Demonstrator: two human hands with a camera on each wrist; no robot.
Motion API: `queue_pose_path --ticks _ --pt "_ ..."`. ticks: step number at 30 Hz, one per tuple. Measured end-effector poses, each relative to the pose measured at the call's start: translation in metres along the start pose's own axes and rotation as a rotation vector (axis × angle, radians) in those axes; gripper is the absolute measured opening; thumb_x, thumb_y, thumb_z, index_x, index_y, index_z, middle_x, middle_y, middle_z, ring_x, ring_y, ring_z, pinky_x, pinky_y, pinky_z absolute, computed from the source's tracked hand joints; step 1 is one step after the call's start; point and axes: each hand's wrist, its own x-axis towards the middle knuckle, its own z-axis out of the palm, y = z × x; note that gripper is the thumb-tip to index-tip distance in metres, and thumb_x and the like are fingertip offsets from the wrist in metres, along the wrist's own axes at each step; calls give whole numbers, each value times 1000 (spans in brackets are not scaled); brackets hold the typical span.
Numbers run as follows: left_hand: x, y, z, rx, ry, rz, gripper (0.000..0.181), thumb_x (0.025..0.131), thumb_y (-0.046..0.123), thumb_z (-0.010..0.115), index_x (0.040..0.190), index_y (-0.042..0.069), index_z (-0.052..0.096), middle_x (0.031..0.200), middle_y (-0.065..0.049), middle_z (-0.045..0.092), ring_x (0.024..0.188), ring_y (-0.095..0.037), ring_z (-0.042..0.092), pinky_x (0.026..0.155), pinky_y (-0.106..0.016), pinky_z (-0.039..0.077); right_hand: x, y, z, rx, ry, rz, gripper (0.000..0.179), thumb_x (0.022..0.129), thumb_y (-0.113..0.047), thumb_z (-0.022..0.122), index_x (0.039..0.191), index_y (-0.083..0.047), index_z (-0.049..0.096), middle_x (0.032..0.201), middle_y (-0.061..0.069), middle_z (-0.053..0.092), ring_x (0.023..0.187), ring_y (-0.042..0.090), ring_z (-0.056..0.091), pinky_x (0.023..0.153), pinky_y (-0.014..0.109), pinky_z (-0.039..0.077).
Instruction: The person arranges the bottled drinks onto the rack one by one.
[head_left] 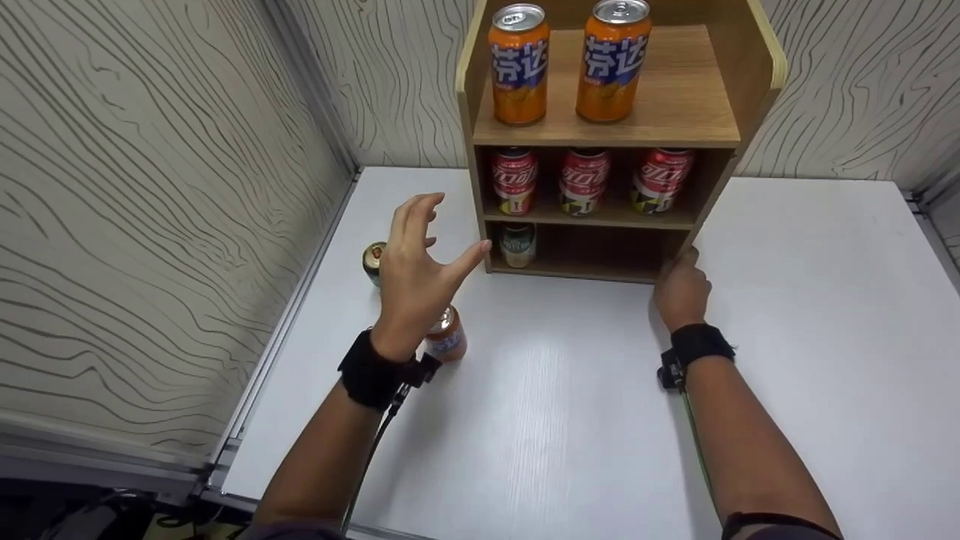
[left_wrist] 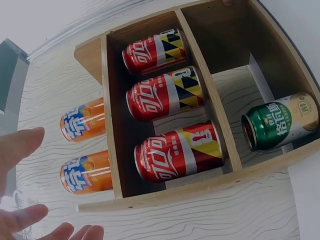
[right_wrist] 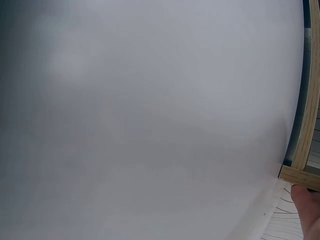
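A small wooden shelf [head_left: 607,141] stands on the table. My right hand [head_left: 682,289] grips its lower right corner; a fingertip [left_wrist: 227,2] shows inside the side panel in the left wrist view. My left hand [head_left: 420,277] hovers left of the shelf, thumb and fingers spread, holding nothing. Two orange soda cans [head_left: 519,67] stand on top. Three red cola cans [left_wrist: 165,94] line the middle level, and one green can [left_wrist: 281,121] stands at the left end of the bottom level. Below the left hand, another orange soda can [head_left: 448,341] is partly hidden by the wrist.
A dark can with a gold top [head_left: 373,262] stands on the white table [head_left: 570,420], partly behind the left hand. Patterned wall panels [head_left: 150,187] border the table at the left and back. A cable [head_left: 697,442] runs along the right forearm.
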Motion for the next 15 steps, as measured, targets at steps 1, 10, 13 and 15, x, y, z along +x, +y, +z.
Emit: queue_pose_path --ticks 1,10,13,15 --pt "-1 -1 0 -1 2 -5 70 77 38 84 130 4 54 130 -10 52 113 -21 54 81 -28 53 0 0 0 3 -3 4 42 105 -16 36 135 14 33 98 39 59 89 55 58 74 62 46" --pt "-10 -15 -2 25 2 -49 69 77 38 84 129 5 55 129 -9 53 111 -19 55 81 -31 54 1 -1 -3 -3 -11 26 38 105 -18 37 127 12 39 94 38 59 87 55 57 72 62 45" --pt "-14 -20 -4 52 -9 -68 68 76 37 84 129 5 56 128 -9 54 111 -19 55 81 -29 53 1 -2 -3 2 -20 35 38 105 -18 37 128 12 38 95 38 59 88 56 57 73 62 45" --pt "-18 -25 -5 76 -22 -78 68 76 38 84 128 5 56 128 -10 54 111 -18 54 82 -27 53 1 -3 -3 4 -25 40 38 105 -18 37 127 12 38 95 38 59 88 56 57 73 62 45"
